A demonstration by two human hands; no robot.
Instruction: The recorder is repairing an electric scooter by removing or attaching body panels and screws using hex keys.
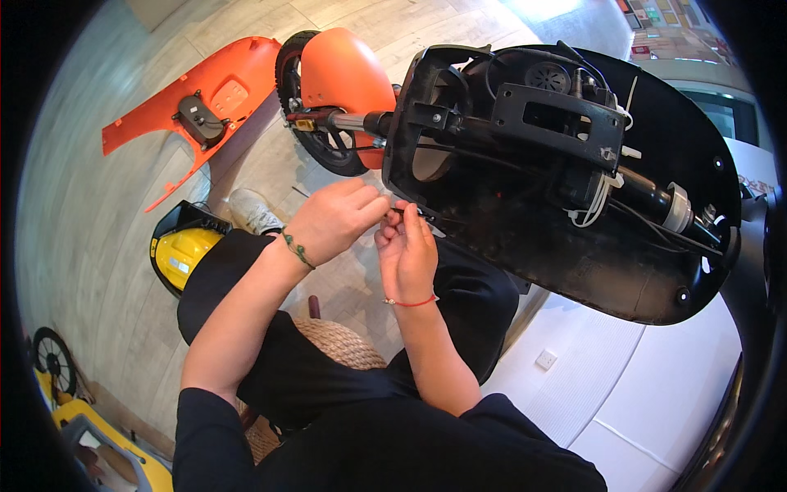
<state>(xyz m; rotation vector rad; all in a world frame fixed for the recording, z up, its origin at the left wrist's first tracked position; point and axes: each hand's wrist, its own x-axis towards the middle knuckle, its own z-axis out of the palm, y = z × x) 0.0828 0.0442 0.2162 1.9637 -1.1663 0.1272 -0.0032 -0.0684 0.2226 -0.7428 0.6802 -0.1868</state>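
In front of my chest, my left hand [346, 213] and my right hand [407, 250] meet, fingers pinched around a small thin dark piece [399, 211]. My fingers cover most of it, so its kind is unclear. The fingertips sit just beside the near left edge of a black scooter body shell [525, 246]. Its hollow inner side faces me, with a metal bracket [559, 121], a steering tube [645, 193], cables and white connectors [601, 201] inside. To the far left of the shell is the scooter's front wheel [288, 74] under an orange mudguard [344, 66].
An orange body panel [246, 78] with a black oval part [199, 119] lies on the floor at far left. Nearer sits a yellow-and-black rounded object [184, 256]. A woven seat [340, 340] is beneath me. White boxlike surfaces [590, 385] stand at right; a yellow wheeled thing [106, 439] at lower left.
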